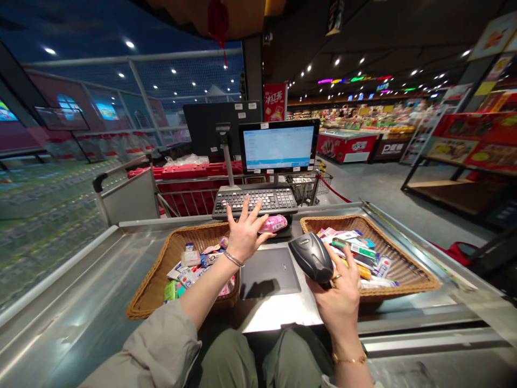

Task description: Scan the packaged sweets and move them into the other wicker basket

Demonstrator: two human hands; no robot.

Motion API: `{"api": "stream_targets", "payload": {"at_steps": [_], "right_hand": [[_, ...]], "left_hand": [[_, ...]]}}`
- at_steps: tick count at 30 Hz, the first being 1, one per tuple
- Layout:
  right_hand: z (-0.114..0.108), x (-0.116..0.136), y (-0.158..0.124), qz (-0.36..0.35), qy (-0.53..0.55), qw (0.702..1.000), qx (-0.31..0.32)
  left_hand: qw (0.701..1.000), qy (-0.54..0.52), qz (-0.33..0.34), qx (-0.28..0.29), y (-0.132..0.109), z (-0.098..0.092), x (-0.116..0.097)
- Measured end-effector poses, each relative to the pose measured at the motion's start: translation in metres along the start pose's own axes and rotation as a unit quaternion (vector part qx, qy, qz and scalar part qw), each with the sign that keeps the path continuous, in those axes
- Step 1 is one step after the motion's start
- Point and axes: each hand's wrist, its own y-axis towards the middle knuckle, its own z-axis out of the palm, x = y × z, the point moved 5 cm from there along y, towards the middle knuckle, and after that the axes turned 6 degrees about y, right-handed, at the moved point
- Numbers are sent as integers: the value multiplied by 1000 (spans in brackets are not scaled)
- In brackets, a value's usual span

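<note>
My left hand [243, 235] is over the lower edge of a black keyboard [258, 201], with several fingers spread across the keys. A small pink packet [276, 223] sits pinched between its thumb and index finger. In my right hand [339, 299] is a black barcode scanner [311, 257], its head tilted up and left; the grip is mostly hidden by the palm. Left of centre, a wicker basket [147, 285] holds small packaged goods, partly covered by my left forearm. Behind the scanner, another wicker basket [420, 277] contains more small packets and boxes.
A lit monitor [280, 145] stands behind the keyboard. Between the baskets, a dark flat panel [269, 272] is set in the metal counter [141, 242]. Beyond are red-trimmed carts [181, 186], and boxed goods on a shelf [464, 134] at right.
</note>
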Motion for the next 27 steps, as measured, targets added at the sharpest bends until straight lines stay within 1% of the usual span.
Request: {"api": "stream_targets", "payload": {"at_steps": [7,11,18,27], "right_hand": [[-12,-15,-1,21,13,999,-42],[-17,-22,-2,46,16,997,-54],[-27,-33,-2,66,2,995,-77],[-43,-46,-3,95,-19,987,-126]], "left_hand": [[1000,-14,5,12,7,6,-16],[1000,-18,9,22,11,9,-26],[999,-34,21,31,19,16,-44],[997,-61,29,24,26,26,-63]]}}
